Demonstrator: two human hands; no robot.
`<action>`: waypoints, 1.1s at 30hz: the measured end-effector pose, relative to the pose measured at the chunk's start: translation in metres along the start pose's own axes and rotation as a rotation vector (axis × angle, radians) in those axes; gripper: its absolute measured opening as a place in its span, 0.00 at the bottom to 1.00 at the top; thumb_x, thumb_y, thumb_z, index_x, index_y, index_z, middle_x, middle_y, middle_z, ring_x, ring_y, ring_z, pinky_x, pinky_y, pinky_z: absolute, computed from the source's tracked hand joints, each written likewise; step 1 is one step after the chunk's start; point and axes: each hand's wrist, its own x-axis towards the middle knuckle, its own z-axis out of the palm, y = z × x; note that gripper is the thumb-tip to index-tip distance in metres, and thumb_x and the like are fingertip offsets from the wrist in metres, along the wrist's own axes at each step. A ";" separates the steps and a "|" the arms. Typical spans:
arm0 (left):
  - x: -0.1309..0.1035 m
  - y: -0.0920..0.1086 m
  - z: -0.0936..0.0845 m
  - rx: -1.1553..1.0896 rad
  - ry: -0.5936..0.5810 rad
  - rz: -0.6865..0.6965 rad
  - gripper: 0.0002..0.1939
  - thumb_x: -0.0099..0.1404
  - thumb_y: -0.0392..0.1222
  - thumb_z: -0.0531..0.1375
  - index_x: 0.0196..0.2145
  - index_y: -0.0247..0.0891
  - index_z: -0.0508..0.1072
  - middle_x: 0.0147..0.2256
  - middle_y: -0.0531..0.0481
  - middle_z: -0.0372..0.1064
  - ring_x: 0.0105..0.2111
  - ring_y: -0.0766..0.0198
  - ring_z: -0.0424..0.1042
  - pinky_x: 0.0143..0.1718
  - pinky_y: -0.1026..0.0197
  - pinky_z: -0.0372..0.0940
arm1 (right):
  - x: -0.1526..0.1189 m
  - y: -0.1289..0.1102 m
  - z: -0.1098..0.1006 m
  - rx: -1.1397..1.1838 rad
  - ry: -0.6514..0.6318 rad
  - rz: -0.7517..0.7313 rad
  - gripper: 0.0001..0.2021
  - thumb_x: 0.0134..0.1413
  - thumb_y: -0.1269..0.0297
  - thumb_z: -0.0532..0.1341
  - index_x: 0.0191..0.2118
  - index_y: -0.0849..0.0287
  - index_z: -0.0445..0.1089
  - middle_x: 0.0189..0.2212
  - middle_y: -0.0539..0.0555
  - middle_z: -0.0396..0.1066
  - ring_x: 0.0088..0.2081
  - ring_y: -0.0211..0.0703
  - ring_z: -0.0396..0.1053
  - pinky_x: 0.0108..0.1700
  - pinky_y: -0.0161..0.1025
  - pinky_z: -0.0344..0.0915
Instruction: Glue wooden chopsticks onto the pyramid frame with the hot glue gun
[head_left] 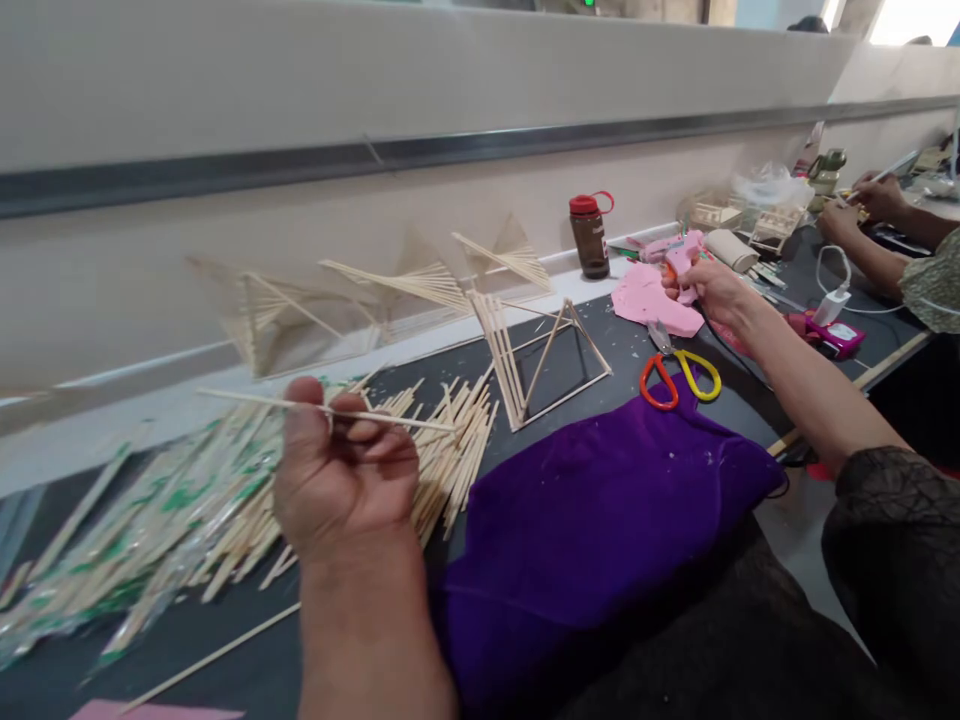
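Note:
My left hand (pixel 349 465) is raised above a heap of loose wooden sticks (pixel 457 450), palm up, pinching one thin stick (pixel 409 420) between thumb and fingers. At the right, my right hand (pixel 709 285) is closed on a pink glue gun (pixel 684 258), over a pink sheet (pixel 649 300). Between the hands stands an open frame of sticks (pixel 504 365) with a fan of slats on its left side. Scissors (pixel 661 385) with red and yellow handles lie just below the pink sheet. A purple cloth (pixel 585 500) covers the table's near edge.
Plastic-wrapped stick bundles (pixel 172 490) spread across the left. Twisted stick models (pixel 405 285) stand along the wall. A dark bottle (pixel 590 240) with a red lid is at the back. At far right, another person's hands (pixel 862 215) work beside a magenta device (pixel 836 335) with a white plug.

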 end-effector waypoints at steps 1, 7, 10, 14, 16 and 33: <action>-0.002 -0.004 0.001 0.027 -0.022 0.010 0.25 0.78 0.39 0.45 0.27 0.37 0.74 0.18 0.56 0.70 0.11 0.77 0.60 0.10 0.75 0.50 | 0.007 0.002 -0.003 -0.052 0.056 0.043 0.10 0.38 0.81 0.58 0.29 0.61 0.66 0.23 0.52 0.70 0.25 0.35 0.69 0.27 0.28 0.70; -0.003 -0.015 0.015 0.154 -0.101 0.046 0.19 0.74 0.33 0.51 0.29 0.36 0.77 0.19 0.52 0.71 0.12 0.74 0.61 0.10 0.73 0.50 | 0.041 0.028 -0.020 -0.320 0.250 0.162 0.08 0.46 0.80 0.58 0.29 0.60 0.67 0.19 0.52 0.67 0.24 0.38 0.67 0.25 0.33 0.69; 0.004 -0.010 0.028 0.212 -0.157 0.087 0.10 0.68 0.34 0.60 0.29 0.36 0.77 0.19 0.53 0.71 0.12 0.75 0.60 0.11 0.74 0.51 | 0.050 0.037 -0.031 -0.735 0.258 0.202 0.07 0.51 0.77 0.61 0.24 0.62 0.68 0.19 0.55 0.67 0.27 0.42 0.71 0.29 0.37 0.69; 0.011 -0.006 0.045 0.345 -0.233 0.150 0.07 0.65 0.34 0.64 0.28 0.39 0.78 0.19 0.54 0.71 0.13 0.76 0.59 0.10 0.74 0.50 | 0.051 0.026 -0.038 -1.123 0.285 -0.025 0.26 0.44 0.73 0.71 0.12 0.56 0.54 0.10 0.47 0.45 0.25 0.41 0.66 0.24 0.34 0.55; 0.013 -0.007 0.051 0.419 -0.306 0.173 0.05 0.62 0.37 0.67 0.28 0.42 0.79 0.21 0.54 0.72 0.14 0.76 0.60 0.11 0.73 0.51 | 0.042 0.012 -0.029 -1.276 0.306 -0.226 0.33 0.42 0.73 0.73 0.10 0.53 0.45 0.11 0.43 0.36 0.24 0.38 0.63 0.22 0.35 0.46; 0.031 -0.023 0.065 0.600 -0.369 0.265 0.11 0.57 0.45 0.72 0.34 0.39 0.78 0.26 0.54 0.74 0.18 0.75 0.65 0.15 0.72 0.56 | -0.009 -0.026 0.188 -0.493 -0.682 -0.320 0.04 0.48 0.68 0.67 0.27 0.63 0.75 0.19 0.47 0.67 0.22 0.30 0.65 0.23 0.28 0.61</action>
